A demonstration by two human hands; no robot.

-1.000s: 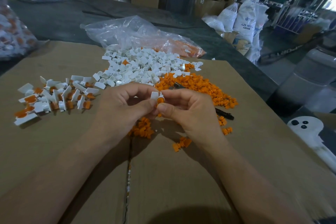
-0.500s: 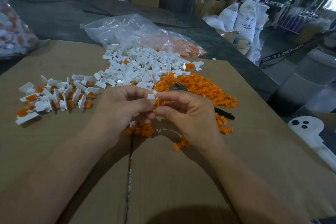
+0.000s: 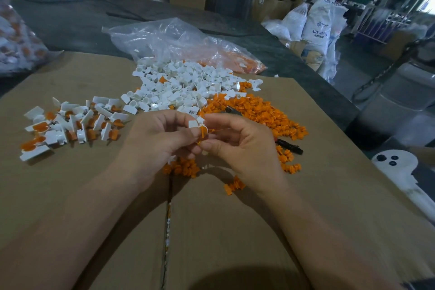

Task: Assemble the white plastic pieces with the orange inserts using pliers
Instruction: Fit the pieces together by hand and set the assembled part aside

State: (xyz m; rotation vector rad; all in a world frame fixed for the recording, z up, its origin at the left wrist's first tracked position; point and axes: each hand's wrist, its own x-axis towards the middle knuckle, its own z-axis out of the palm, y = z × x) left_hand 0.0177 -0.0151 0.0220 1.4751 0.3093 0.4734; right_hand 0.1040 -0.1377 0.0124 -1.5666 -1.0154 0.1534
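My left hand (image 3: 157, 139) pinches a small white plastic piece (image 3: 193, 123) above the cardboard. My right hand (image 3: 244, 143) pinches an orange insert (image 3: 203, 133) and holds it against that white piece. Behind my hands lies a heap of white pieces (image 3: 183, 87), with a spread of orange inserts (image 3: 263, 110) to its right. Assembled white-and-orange pieces (image 3: 70, 125) lie in a group at the left. The pliers (image 3: 289, 146) lie on the cardboard behind my right hand; only a dark handle and the jaw tip (image 3: 231, 110) show.
The cardboard sheet (image 3: 211, 231) covers the table. A clear plastic bag (image 3: 179, 42) lies at the back, another bag of parts (image 3: 16, 37) at far left. Small orange clusters (image 3: 183, 168) sit under my hands. A white object (image 3: 397, 167) stands at the right edge.
Both hands stayed together over the same spot. The white piece and orange insert dipped lower between my fingers, then rose again, with the insert now pressed beneath the white piece.
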